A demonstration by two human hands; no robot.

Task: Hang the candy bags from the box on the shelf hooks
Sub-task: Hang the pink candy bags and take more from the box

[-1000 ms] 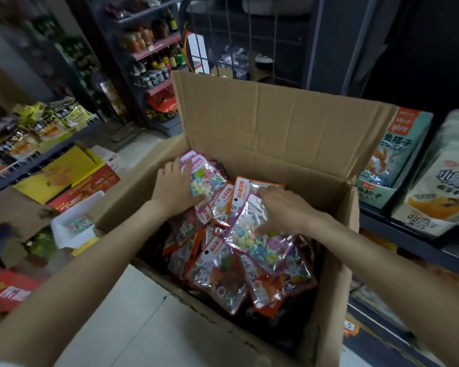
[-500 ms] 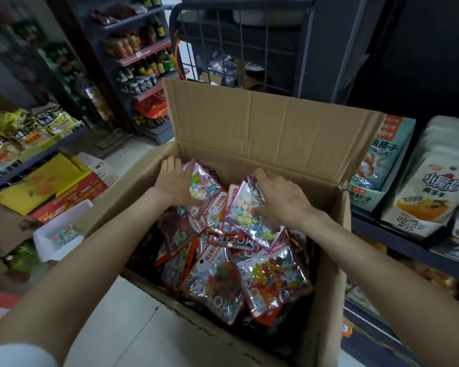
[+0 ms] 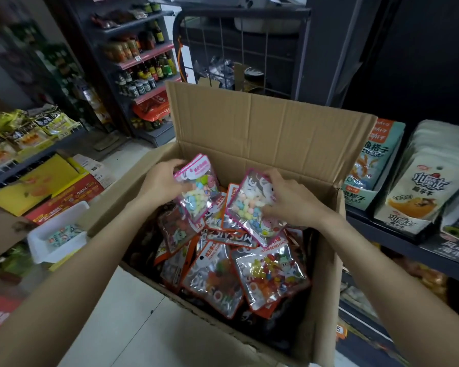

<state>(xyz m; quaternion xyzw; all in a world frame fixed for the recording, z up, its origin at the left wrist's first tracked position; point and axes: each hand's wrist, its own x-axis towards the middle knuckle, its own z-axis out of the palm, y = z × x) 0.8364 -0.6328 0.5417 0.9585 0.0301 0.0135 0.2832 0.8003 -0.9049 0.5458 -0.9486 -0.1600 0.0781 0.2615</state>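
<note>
the open cardboard box [image 3: 263, 133] stands on the pale floor, its tall far flap upright and its right wall close against the dark shelf [image 3: 398, 242] that carries the white snack pouches [image 3: 421, 192]. to the left there is bare floor between the box and a white tray [image 3: 56, 234], with yellow and red cartons [image 3: 45, 192] just beyond it; a wire cage trolley [image 3: 239, 51] rises behind the flap. the box is heaped with candy bags [image 3: 249, 266], clear fronts with orange-red borders, lying crosswise over one another. the left hand [image 3: 159, 184] grips a pink-edged bag [image 3: 199, 192] of pastel candies by its upper left edge, fingers curled round it, lifted a little above the heap near the far left of the box. the right hand [image 3: 289, 200] has fingers curled over a second pink-edged bag [image 3: 252, 207], tilted, its lower corner resting on the bags beneath. both bags sit near the far wall, close beside each other but apart.
</note>
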